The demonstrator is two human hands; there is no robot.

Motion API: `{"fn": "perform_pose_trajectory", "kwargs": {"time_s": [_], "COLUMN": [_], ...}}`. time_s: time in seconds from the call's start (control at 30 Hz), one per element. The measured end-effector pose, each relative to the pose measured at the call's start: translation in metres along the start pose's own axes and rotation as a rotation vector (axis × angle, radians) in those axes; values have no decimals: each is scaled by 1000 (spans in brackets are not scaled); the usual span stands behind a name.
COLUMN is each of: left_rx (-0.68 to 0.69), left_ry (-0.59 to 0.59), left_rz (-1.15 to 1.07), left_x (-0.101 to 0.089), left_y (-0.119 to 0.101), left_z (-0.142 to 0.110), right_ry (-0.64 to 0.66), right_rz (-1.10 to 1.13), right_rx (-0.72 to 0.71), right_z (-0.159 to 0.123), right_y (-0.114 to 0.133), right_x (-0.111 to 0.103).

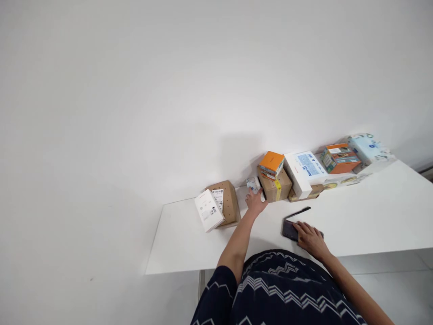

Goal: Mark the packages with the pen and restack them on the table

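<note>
My left hand [256, 203] reaches to the back of the white table, its fingers and thumb around a small white patterned box [252, 183]. That box sits just left of a brown cardboard box [276, 187] with yellow tape, and my thumb lies close to the cardboard. A small orange box [271, 161] rests on top of it. Nearer to me, my right hand [311, 240] grips a dark flat rectangular case [289, 229] lying on the table; the palm covers part of it. A thin dark strip [297, 213] slants up beside the case.
On the left, a white box [209, 210] leans over a brown carton [230, 198]. Rightward along the wall stand a white box with blue print [309, 165], an orange box [341, 160] and a pale blue box [370, 149]. The white table's [375, 216] front edge runs before my body.
</note>
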State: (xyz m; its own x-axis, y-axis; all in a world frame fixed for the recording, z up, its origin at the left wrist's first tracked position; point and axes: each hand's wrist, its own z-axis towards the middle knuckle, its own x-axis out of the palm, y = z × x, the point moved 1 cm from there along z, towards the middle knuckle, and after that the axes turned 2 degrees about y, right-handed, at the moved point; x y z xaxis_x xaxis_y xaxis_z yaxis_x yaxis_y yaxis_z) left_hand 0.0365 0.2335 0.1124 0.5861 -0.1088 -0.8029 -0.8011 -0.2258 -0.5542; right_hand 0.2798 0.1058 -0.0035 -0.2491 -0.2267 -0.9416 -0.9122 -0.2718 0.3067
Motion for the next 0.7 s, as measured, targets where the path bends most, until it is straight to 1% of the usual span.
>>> {"fn": "perform_pose_trajectory", "kwargs": {"time_s": [0.07,0.13,0.27,0.33,0.4,0.5,0.53,0.6,0.67,0.7], "left_rx": [-28,-46,-71,-106,-145,-175,-176,-184,-224,-256], "left_ry": [27,30,-33,-79,-106,-68,-37,48,127,168], "left_rz": [6,-12,-144,-250,-370,-566,-685,-1136,-1468,-1565], "left_x": [5,5,-6,-16,-28,-46,-51,-59,-65,-67], "left_y": [-2,0,14,25,38,55,59,64,65,64], "left_z": [4,3,-10,-20,-33,-62,-73,-94,-111,-118], "right_ry": [6,-18,-147,-196,-215,-178,-157,-110,-50,-20], "right_rz": [2,24,150,279,455,824,966,1219,1384,1432], "right_rx": [19,34,73,99,137,221,247,250,182,133], "right_z": [-1,-1,3,7,12,22,26,33,40,42], "right_y": [3,5,11,17,26,46,53,68,82,88], "right_x": [1,1,-10,-23,-38,-64,-72,-87,-99,-104]}}
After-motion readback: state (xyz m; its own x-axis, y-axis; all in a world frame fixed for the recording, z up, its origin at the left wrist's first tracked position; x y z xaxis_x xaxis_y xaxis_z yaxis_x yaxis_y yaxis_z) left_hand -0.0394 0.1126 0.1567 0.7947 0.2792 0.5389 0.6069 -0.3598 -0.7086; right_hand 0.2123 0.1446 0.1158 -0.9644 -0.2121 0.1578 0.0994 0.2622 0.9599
